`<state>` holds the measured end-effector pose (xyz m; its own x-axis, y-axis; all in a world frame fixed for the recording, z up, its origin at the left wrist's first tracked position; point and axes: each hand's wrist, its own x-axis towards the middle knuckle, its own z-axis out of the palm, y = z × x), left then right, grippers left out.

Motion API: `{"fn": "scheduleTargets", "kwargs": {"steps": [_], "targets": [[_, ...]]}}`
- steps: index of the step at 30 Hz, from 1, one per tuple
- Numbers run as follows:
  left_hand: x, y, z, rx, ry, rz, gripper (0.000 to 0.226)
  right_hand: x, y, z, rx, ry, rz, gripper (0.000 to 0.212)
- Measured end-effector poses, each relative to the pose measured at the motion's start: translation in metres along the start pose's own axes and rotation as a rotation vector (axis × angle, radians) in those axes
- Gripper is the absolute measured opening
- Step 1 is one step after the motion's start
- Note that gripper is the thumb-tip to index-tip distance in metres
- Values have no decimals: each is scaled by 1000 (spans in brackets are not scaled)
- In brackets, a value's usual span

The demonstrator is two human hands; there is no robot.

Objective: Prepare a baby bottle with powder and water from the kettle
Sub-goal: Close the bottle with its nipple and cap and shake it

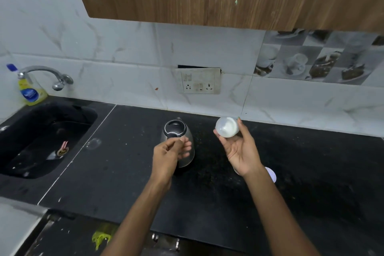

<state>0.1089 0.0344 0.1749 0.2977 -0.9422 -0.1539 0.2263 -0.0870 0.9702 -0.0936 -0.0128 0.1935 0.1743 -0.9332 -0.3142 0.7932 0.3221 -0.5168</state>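
The right hand [239, 149] grips a baby bottle [227, 127] holding white liquid, tilted, between thumb and fingertips. The left hand [169, 153] has its fingers curled, seemingly pinching something small; the kettle [178, 131] stands just behind those fingers.

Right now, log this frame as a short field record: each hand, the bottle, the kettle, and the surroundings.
left hand: fingers curled in front of the kettle; whether it pinches something small cannot be told
right hand: holds the baby bottle, raised above the counter
baby bottle: tilted, white content inside
kettle: upright on the black counter, lid shut
white round object: on the counter, partly hidden by the right wrist
sink: left of the kettle, with tap and dish soap bottle
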Motion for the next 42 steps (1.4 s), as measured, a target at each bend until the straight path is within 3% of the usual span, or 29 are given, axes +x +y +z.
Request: {"fn": "scheduleTargets", "kwargs": {"steps": [3,6,12,16,24,28,31,35,39,42], "targets": [[8,7,-12,13,-15,17,20,1,12,7,132,10,42,56],[14,11,-22,27,-34,23,20,-1,25,14,113,29,60,54],[27,20,-28,36,-70,16,19,0,33,13,-147,134,-39,46],[34,25,-30,59,-84,37,19,-8,40,12,-363,105,-17,43],[41,28,-23,53,-95,36,18,-11,32,14,-257,76,-68,37],[41,28,-20,49,-106,31,18,-12,23,14,-337,22,-77,37],[41,25,-17,34,-112,20,17,-8,20,10,-221,57,-123,42],[45,24,-13,25,-111,10,17,-6,22,8,-236,65,-126,40],[46,21,-6,19,-100,5,18,-12,26,9,-336,-35,-53,41],[48,18,-3,30,-104,5,19,-9,30,9,-338,-14,-109,36]]}}
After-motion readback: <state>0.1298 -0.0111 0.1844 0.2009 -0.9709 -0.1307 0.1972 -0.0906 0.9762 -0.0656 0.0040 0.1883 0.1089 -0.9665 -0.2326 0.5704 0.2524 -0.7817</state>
